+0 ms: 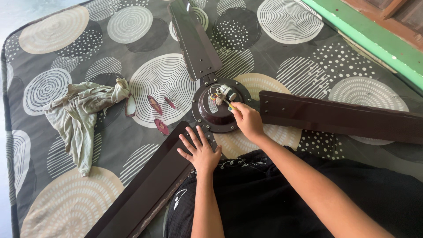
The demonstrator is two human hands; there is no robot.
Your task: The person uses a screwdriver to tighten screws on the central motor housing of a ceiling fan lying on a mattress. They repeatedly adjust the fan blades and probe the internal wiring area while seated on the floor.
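A dark brown ceiling fan lies on a patterned mattress, its round motor hub (210, 112) in the middle with wires and a small white part (226, 92) on top. My right hand (247, 121) rests at the hub's right edge, fingers pinched on a thin yellow-green tool tip by the wires. My left hand (200, 150) lies flat with fingers spread on the near blade (150, 185), just below the hub. Two more blades run to the top (194, 39) and to the right (339, 115).
A crumpled grey-green cloth (81, 114) lies left of the fan. Three small dark red pieces (159, 110) sit on the mattress (57, 202) between cloth and hub. A green-painted ledge (379, 42) runs along the upper right. My black clothing (273, 198) fills the lower middle.
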